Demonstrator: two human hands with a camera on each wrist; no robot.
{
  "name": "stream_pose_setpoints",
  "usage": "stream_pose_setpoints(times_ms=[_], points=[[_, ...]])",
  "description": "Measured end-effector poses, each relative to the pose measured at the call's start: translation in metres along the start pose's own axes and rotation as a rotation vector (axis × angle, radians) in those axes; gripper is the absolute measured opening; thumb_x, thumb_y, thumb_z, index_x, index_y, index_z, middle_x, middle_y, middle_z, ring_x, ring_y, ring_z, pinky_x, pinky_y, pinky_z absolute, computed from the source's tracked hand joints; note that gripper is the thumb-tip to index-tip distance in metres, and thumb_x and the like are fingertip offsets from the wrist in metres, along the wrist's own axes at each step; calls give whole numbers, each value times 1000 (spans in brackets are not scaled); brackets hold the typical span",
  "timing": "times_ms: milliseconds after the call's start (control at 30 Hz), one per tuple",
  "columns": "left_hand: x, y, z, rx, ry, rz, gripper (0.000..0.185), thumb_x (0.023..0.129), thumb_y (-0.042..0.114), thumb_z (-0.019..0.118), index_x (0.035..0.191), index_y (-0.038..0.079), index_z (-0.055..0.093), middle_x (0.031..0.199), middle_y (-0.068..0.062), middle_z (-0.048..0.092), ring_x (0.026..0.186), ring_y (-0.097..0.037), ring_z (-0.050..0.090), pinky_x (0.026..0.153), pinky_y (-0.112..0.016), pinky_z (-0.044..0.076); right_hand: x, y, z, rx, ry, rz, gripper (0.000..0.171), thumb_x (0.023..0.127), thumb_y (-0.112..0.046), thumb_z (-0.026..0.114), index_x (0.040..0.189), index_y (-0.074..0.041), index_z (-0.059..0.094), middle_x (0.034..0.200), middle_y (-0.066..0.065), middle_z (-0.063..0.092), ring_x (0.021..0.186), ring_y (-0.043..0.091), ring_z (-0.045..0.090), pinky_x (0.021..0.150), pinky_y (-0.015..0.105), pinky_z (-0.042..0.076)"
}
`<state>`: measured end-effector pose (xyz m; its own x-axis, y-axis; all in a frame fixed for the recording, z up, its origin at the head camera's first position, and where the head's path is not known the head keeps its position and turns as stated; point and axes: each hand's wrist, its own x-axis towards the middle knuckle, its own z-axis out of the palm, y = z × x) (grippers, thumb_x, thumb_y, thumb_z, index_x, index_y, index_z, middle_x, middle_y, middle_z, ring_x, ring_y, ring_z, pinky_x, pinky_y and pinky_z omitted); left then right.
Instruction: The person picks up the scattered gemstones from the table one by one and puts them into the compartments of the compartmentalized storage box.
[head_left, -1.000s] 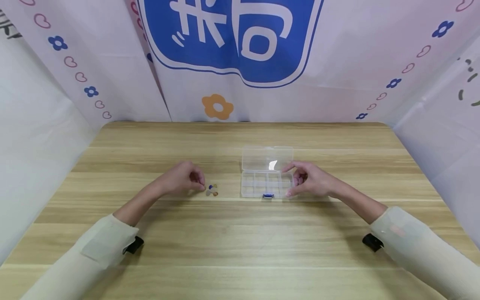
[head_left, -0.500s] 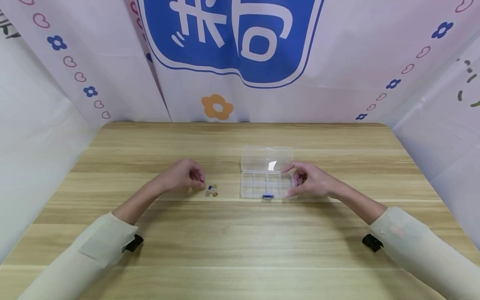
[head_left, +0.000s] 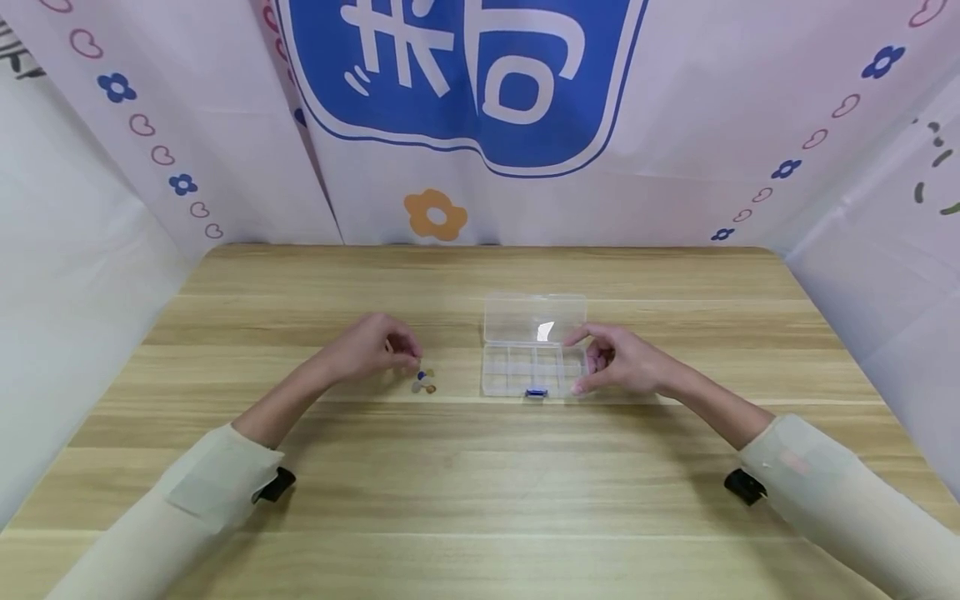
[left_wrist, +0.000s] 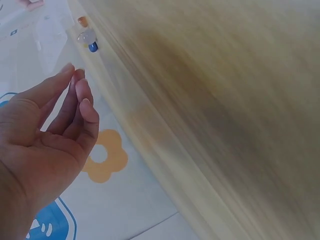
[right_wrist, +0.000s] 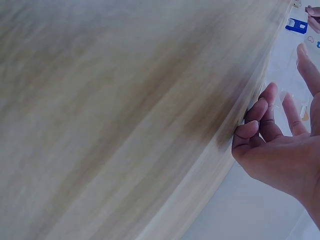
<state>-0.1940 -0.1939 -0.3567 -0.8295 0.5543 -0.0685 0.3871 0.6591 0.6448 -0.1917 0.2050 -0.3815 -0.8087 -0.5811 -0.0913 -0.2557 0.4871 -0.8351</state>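
On my head camera, the left hand point(head_left: 367, 346) is low over the bench point(head_left: 480, 492), right beside a little cluster of small stones. I can pick out a blue stone point(head_left: 422, 376), a yellowish stone point(head_left: 430, 372), a pale stone point(head_left: 417, 387) and an orange stone point(head_left: 431, 388), all close together on the wood, left of the box. The thumb and forefinger meet at their tips, with the other fingers bent; the left wrist feed gives me the same shape, but I can't tell whether anything sits between those tips.

The right hand point(head_left: 626, 358) has the clear plastic box point(head_left: 522, 381) by its right end, thumb at the near corner and forefinger at the far one, the remaining fingers curled in. The box lies on the bench, divided into compartments, with its lid point(head_left: 517, 315) open toward the far side and a blue latch point(head_left: 536, 392) on the near edge.

Beyond the bench I see a pale cloth point(head_left: 675, 117) printed with a big blue emblem point(head_left: 420, 108) and an orange flower point(head_left: 417, 218). Both forearms wear light sleeves, the left sleeve point(head_left: 165, 517) and the right sleeve point(head_left: 847, 492).
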Motion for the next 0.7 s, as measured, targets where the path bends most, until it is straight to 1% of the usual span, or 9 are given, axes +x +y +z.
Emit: stream_pose_setpoints(times_ms=[267, 400, 533, 700], points=[[3, 3, 6, -26, 55, 26, 5, 92, 3, 78, 92, -1, 76, 84, -5, 73, 76, -17, 64, 64, -25, 49, 0, 2, 0, 6, 0, -2, 60, 78, -2, 89, 129, 5, 59, 77, 5, 60, 71, 14, 51, 65, 22, 44], [5, 5, 8, -46, 53, 44, 6, 93, 2, 76, 97, -3, 76, 86, -6, 73, 79, -17, 65, 68, -26, 52, 0, 1, 0, 10, -1, -5, 60, 79, -1, 89, 130, 6, 59, 77, 6, 60, 71, 15, 51, 65, 23, 44], [7, 5, 8, -62, 48, 60, 10, 94, -1, 73, 102, -5, 76, 90, -10, 75, 82, -22, 68, 69, -26, 55, 0, 0, 1, 12, 0, -3, 60, 79, -2, 89, 130, 6, 59, 78, 6, 60, 71, 15, 52, 66, 23, 44], [12, 8, 10, -66, 55, 67, 7, 94, -2, 73, 99, -4, 76, 89, -12, 75, 82, -27, 69, 69, -26, 55, 0, -1, 0, 6, 0, 4, 60, 79, -2, 89, 130, 6, 59, 78, 6, 61, 71, 15, 51, 66, 22, 44]])
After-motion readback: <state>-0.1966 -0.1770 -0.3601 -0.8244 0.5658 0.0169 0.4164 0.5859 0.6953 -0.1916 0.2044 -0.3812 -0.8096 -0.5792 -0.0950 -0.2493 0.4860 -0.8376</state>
